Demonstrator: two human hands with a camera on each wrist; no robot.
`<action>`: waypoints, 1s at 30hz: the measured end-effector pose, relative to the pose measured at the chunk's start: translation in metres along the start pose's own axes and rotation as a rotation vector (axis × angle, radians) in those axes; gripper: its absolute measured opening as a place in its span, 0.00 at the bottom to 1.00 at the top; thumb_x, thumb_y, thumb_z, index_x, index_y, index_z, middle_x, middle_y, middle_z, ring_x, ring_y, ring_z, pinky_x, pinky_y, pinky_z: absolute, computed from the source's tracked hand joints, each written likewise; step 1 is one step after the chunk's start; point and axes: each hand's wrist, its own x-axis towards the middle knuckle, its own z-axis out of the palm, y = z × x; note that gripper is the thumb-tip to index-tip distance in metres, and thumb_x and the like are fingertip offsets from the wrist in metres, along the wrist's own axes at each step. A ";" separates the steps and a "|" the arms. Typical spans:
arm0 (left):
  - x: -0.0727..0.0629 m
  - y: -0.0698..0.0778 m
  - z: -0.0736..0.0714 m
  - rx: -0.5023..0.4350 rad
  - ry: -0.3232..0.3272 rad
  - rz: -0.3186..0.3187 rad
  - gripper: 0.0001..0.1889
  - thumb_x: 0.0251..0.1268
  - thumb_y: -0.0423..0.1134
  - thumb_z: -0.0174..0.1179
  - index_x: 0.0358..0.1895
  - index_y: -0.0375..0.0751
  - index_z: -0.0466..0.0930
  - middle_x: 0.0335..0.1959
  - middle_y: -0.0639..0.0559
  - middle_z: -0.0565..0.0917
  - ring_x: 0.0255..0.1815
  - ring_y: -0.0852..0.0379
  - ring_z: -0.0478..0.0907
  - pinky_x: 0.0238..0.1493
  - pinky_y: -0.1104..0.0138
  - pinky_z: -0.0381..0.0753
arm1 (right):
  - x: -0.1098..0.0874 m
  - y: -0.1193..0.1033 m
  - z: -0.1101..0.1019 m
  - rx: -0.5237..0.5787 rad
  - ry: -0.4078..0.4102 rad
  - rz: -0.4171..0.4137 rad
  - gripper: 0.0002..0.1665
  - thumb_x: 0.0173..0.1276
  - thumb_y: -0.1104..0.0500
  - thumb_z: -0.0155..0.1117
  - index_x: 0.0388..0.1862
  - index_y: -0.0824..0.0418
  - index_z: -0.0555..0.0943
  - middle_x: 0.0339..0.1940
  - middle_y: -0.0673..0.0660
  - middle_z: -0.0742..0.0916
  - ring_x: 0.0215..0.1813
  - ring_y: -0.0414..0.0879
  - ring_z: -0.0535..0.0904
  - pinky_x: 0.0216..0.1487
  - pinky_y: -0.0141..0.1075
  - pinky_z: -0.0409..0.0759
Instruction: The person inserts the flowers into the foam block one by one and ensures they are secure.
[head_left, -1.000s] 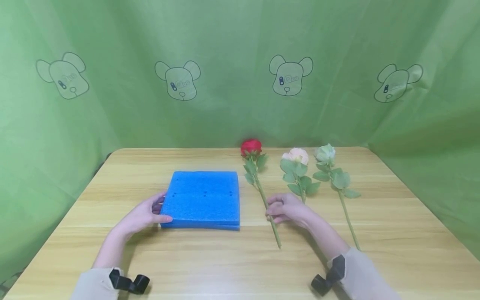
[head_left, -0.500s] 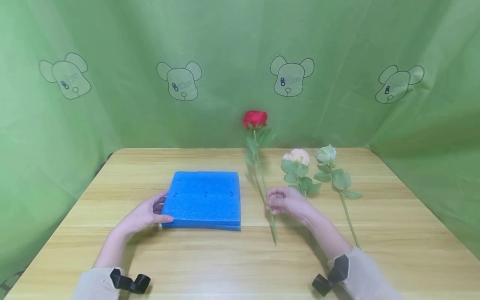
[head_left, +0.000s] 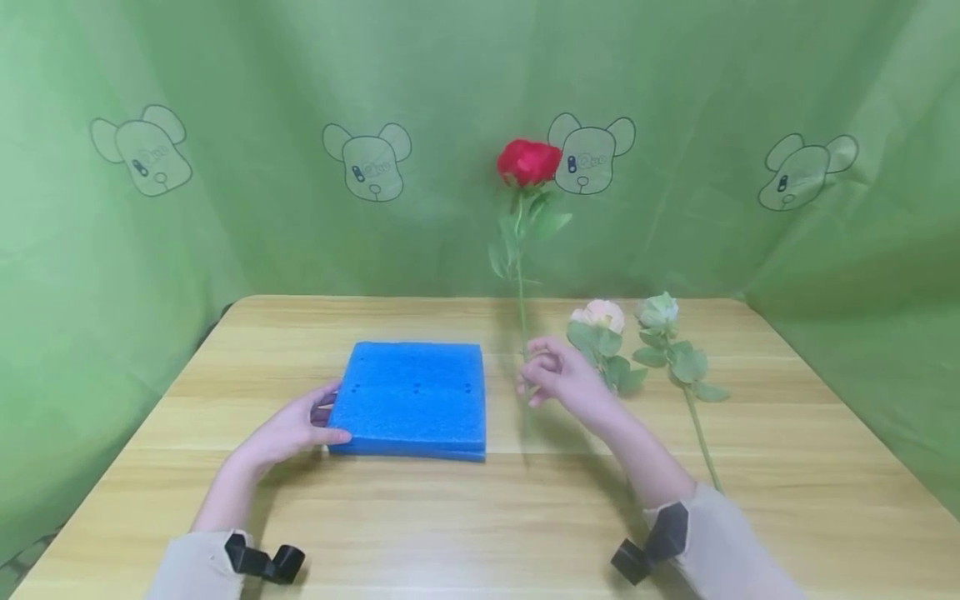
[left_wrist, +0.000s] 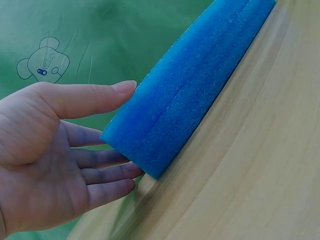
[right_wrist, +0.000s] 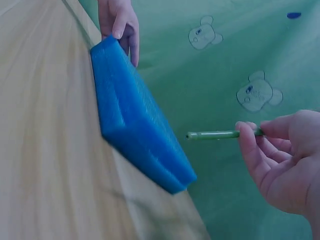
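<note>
A red artificial rose [head_left: 528, 162] stands nearly upright, its bloom high in front of the green backdrop. My right hand [head_left: 558, 375] pinches its green stem low down between thumb and fingers. In the right wrist view, the stem's cut end [right_wrist: 210, 135] sticks out past the fingertips, near a blue foam block [right_wrist: 145, 125] and apart from it. The layered block has small dark holes in its top. My left hand [head_left: 292, 425] rests at the block's left side, thumb on the near corner. Its fairly straight fingers [left_wrist: 102, 157] lie against the block's end, their tips partly hidden.
On the right of the wooden table [head_left: 405, 525] lie a pale pink rose [head_left: 600, 317] and a pale green rose [head_left: 658, 312]. My right arm hides the pink one's lower stem. A green curtain [head_left: 450, 67] with bear prints closes off the back and sides.
My right hand has lifted the red rose off the table and raised it from lying to nearly upright. The left hand and the foam block have stayed in place.
</note>
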 end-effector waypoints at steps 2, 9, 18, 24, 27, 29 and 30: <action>0.000 0.000 0.000 -0.002 -0.002 0.006 0.48 0.55 0.40 0.66 0.71 0.27 0.42 0.67 0.27 0.56 0.66 0.31 0.55 0.65 0.44 0.57 | 0.004 -0.006 0.005 0.005 0.017 -0.033 0.22 0.67 0.66 0.55 0.58 0.71 0.64 0.38 0.72 0.81 0.37 0.57 0.81 0.34 0.40 0.84; 0.001 -0.001 -0.001 0.003 0.004 0.005 0.47 0.55 0.38 0.65 0.70 0.26 0.43 0.67 0.26 0.57 0.66 0.31 0.56 0.65 0.44 0.57 | 0.018 -0.023 0.024 0.020 0.037 -0.092 0.24 0.66 0.70 0.54 0.61 0.72 0.63 0.36 0.68 0.82 0.35 0.51 0.81 0.34 0.39 0.84; 0.003 -0.002 -0.002 0.010 0.007 0.012 0.47 0.54 0.39 0.66 0.70 0.26 0.44 0.67 0.27 0.57 0.66 0.31 0.56 0.65 0.44 0.57 | 0.030 -0.036 0.048 0.028 0.014 -0.087 0.22 0.64 0.72 0.56 0.57 0.73 0.68 0.41 0.74 0.81 0.37 0.49 0.82 0.38 0.39 0.84; 0.002 0.000 -0.002 0.040 0.017 0.014 0.47 0.55 0.39 0.66 0.70 0.25 0.44 0.67 0.26 0.57 0.65 0.31 0.57 0.65 0.44 0.57 | 0.041 -0.036 0.066 0.036 0.023 -0.078 0.16 0.63 0.71 0.58 0.49 0.75 0.72 0.42 0.73 0.82 0.38 0.51 0.83 0.39 0.39 0.84; 0.002 -0.001 -0.002 0.043 0.020 0.011 0.47 0.54 0.39 0.66 0.70 0.25 0.45 0.67 0.26 0.57 0.65 0.31 0.57 0.65 0.45 0.57 | 0.048 -0.037 0.075 0.042 0.024 -0.078 0.14 0.62 0.71 0.59 0.47 0.74 0.73 0.41 0.73 0.82 0.39 0.52 0.83 0.39 0.38 0.84; 0.001 -0.001 -0.002 0.043 0.021 0.010 0.47 0.54 0.40 0.66 0.70 0.25 0.45 0.67 0.27 0.57 0.65 0.31 0.57 0.65 0.45 0.57 | 0.053 -0.038 0.082 0.038 0.016 -0.087 0.13 0.62 0.71 0.59 0.45 0.74 0.74 0.41 0.73 0.82 0.39 0.53 0.83 0.39 0.38 0.84; 0.001 -0.001 -0.002 0.037 0.021 0.008 0.47 0.54 0.39 0.66 0.70 0.25 0.46 0.67 0.27 0.57 0.65 0.31 0.57 0.65 0.45 0.58 | 0.055 -0.039 0.085 0.030 0.012 -0.095 0.12 0.62 0.71 0.59 0.45 0.74 0.74 0.40 0.72 0.82 0.39 0.53 0.83 0.39 0.37 0.84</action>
